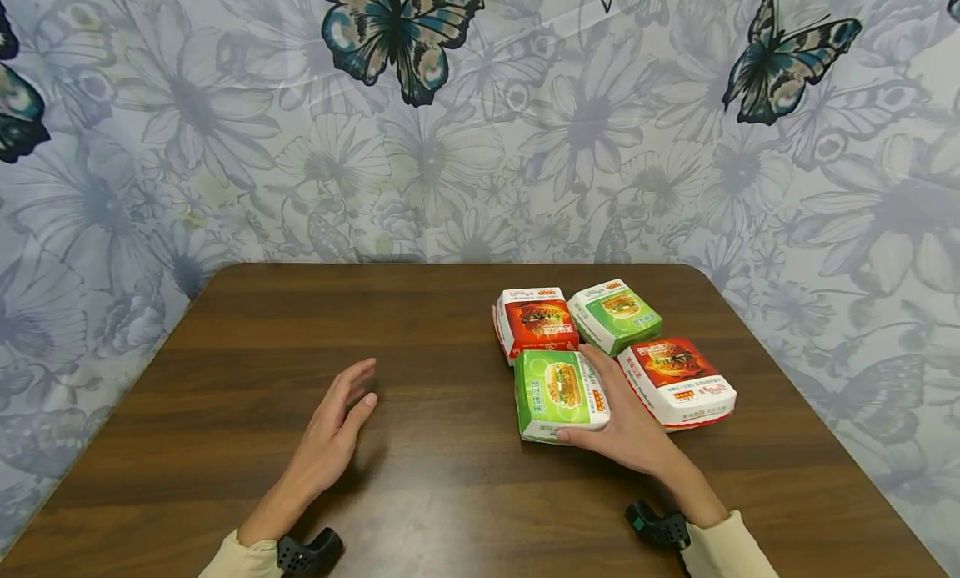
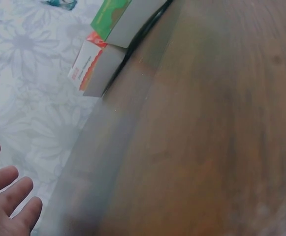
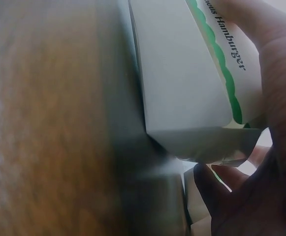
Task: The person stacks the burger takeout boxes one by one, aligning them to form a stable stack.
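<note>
A green-and-white hamburger box (image 1: 558,390) lies at the front left of a cluster on the brown table. My right hand (image 1: 626,424) grips it from the right side, thumb along the near edge and fingers around the far side. In the right wrist view, the white side of this hamburger box (image 3: 182,69) shows a green scalloped band and printed lettering. My left hand (image 1: 330,436) is over the left part of the table, fingers extended and apart from the boxes. Its loosely spread fingers (image 2: 15,194) appear in the left wrist view, holding nothing.
Behind the gripped box stand a red-and-white box (image 1: 538,321) and another green-and-white box (image 1: 618,315). A second red-and-white box (image 1: 681,382) sits right beside my right hand. The wooden table (image 1: 435,499) ends at a floral, butterfly-patterned backdrop (image 1: 450,169).
</note>
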`<move>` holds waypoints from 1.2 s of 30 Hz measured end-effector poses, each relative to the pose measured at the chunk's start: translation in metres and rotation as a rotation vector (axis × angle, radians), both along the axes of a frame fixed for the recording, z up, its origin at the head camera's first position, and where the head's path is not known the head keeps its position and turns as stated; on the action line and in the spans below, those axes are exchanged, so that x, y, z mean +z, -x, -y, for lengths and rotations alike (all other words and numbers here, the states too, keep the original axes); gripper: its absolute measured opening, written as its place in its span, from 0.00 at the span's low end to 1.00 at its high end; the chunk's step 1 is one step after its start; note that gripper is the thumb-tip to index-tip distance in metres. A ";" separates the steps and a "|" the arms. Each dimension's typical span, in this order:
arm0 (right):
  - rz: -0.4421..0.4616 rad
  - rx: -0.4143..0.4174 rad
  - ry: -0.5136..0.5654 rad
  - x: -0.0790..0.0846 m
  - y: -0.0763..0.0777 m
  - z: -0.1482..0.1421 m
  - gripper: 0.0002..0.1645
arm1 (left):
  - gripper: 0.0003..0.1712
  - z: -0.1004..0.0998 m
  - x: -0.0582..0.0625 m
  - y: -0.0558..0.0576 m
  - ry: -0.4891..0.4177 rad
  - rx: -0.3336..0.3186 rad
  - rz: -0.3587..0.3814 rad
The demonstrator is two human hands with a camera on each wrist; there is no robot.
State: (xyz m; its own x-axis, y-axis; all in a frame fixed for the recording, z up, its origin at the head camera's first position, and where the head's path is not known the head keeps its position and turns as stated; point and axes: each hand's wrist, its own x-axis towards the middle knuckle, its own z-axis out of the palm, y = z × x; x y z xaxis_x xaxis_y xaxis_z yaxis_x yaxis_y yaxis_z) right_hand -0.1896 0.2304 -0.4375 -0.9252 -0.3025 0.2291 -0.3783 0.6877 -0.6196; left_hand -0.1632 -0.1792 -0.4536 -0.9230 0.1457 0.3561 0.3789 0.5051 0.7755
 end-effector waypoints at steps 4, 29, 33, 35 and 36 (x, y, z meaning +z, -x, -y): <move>-0.005 0.003 -0.001 0.001 -0.001 0.000 0.69 | 0.26 0.000 -0.001 0.000 -0.002 -0.007 -0.007; -0.034 0.005 -0.025 0.003 -0.001 0.001 0.66 | 0.26 -0.002 0.000 0.000 -0.004 -0.017 -0.038; -0.034 0.002 -0.033 0.003 -0.001 0.001 0.66 | 0.26 -0.002 0.000 -0.001 -0.018 -0.020 -0.047; -0.034 0.001 -0.036 0.003 -0.001 0.000 0.66 | 0.26 -0.002 0.000 -0.001 -0.022 -0.019 -0.045; -0.034 0.000 -0.037 0.002 -0.002 0.000 0.65 | 0.26 -0.002 0.000 -0.001 -0.021 -0.019 -0.045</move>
State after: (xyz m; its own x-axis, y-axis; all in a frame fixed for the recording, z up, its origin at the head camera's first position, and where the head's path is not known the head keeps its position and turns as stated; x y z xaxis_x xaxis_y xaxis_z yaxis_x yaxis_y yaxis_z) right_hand -0.1880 0.2300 -0.4350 -0.9172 -0.3115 0.2486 -0.3985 0.7101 -0.5804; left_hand -0.1622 -0.1769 -0.4536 -0.9030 0.1552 0.4006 0.4232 0.4816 0.7674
